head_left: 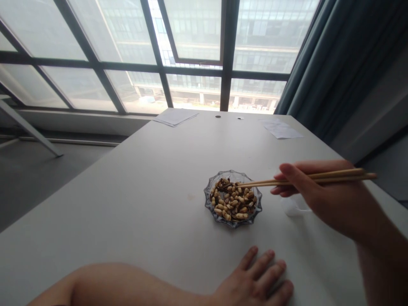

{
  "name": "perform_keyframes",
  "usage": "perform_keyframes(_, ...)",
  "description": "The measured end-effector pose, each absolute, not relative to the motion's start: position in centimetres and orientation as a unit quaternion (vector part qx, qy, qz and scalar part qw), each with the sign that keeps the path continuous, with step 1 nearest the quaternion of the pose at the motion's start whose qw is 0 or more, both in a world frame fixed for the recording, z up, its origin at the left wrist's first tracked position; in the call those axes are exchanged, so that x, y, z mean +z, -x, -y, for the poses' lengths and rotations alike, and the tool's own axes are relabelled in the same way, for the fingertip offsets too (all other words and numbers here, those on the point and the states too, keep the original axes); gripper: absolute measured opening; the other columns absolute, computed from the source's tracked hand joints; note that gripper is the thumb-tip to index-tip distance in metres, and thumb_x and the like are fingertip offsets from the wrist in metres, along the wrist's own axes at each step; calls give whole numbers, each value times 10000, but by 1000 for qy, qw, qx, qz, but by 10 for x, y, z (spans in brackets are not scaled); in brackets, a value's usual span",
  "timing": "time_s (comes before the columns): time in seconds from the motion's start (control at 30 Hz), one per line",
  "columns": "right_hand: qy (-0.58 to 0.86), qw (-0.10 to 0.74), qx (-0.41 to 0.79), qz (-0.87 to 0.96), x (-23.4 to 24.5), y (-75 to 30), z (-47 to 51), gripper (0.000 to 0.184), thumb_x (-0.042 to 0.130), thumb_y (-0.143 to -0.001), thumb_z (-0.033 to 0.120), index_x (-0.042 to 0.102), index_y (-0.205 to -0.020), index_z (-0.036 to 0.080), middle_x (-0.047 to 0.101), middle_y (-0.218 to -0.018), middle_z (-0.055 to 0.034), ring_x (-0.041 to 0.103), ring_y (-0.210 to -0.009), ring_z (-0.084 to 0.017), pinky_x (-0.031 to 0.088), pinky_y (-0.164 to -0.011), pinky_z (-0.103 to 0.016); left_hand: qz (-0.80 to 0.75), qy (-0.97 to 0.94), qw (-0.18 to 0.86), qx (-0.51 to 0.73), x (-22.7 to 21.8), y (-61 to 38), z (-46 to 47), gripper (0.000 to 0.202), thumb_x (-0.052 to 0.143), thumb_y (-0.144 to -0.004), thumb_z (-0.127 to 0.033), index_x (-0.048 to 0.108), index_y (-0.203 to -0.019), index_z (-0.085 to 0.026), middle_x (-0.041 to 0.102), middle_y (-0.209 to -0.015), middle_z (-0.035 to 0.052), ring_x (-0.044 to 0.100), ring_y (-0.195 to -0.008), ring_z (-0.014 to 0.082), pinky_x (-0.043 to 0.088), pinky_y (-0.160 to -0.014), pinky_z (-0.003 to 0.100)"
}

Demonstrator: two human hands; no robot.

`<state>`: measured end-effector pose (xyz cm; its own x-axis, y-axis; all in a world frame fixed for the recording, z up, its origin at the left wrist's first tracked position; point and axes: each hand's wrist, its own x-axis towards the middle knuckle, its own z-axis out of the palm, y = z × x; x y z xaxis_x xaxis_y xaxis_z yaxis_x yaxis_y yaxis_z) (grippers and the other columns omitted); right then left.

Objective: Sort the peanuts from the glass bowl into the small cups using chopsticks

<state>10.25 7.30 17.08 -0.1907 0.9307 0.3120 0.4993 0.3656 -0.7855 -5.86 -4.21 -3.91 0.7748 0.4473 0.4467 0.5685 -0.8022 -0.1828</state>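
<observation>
My right hand [314,187] is closed around a pair of wooden chopsticks [325,176]. Their tips reach left over a scalloped glass bowl [208,206] and touch or hover just above what lies in it; I cannot tell which. In the bowl are unshelled peanuts [237,202] mixed with darker bits that look like seeds. Below the bowl, my left hand [255,280] lies flat on the white table with its fingers spread, holding nothing. A clear plastic container [295,207] stands right of the bowl, partly hidden behind my right hand.
The white table [153,182] stretches toward a large window [197,80]. Sheets of paper [177,117] lie at its far left, and another creased sheet [282,128] at the far right. A dark curtain [321,63] hangs beyond the right edge.
</observation>
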Motion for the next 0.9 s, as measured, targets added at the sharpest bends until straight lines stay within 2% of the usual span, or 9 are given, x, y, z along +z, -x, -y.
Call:
perform_keyframes(0.1, 543, 432, 142, 706, 188, -129, -65, 397, 748, -867, 620, 818, -800, 235, 786, -669, -63, 770, -562, -251, 597, -439, -285, 270, 930, 151, -200, -38, 58, 41, 308, 481, -1158, -337, 597, -1432, -256, 566, -1498, 70, 559, -1333, 283, 413, -1129, 479)
perform_keyframes(0.17, 567, 447, 39, 691, 196, -148, -61, 364, 758, -864, 603, 809, -827, 245, 795, -703, -56, 770, -578, -254, 602, -460, -300, 266, 932, 141, -203, -37, 59, 40, 307, 504, -1150, -329, 600, -1428, -240, 569, -1496, 80, 552, -1342, 288, 398, -1145, 480)
perform_keyframes(0.3, 619, 414, -89, 662, 211, -182, -55, 329, 738, -894, 555, 773, -764, 254, 758, -640, -48, 759, -602, -274, 565, -464, -332, 257, 942, 94, -192, -34, 61, 40, 360, 571, -1118, -373, 595, -1432, -199, 536, -1531, 113, 483, -1409, 320, 363, -1181, 511)
perform_keyframes(0.43, 665, 386, -66, 635, 221, -201, -60, 310, 721, -911, 456, 735, -690, 240, 727, -581, -59, 720, -539, -267, 512, -429, -347, 264, 944, 58, -189, -33, 62, 39, 467, 638, -1072, -386, 556, -1480, -173, 484, -1580, 135, 393, -1480, 345, 297, -1221, 547)
perform_keyframes(0.73, 707, 356, 81, 605, 208, -228, -91, 366, 691, -930, 498, 730, -722, 199, 726, -602, -76, 697, -488, -234, 550, -458, -347, 247, 942, 68, -215, -28, 61, 31, 404, 559, -1107, -367, 586, -1474, -200, 512, -1567, 97, 415, -1476, 291, 147, -1278, 471)
perform_keyframes(0.9, 658, 358, 127, 651, 193, -235, -111, 283, 742, -902, 440, 736, -750, 202, 709, -558, -63, 693, -459, -223, 555, -442, -326, 255, 941, 56, -216, -28, 60, 32, 396, 514, -1124, -381, 594, -1463, -192, 507, -1570, 101, 384, -1494, 298, 60, -1280, 487)
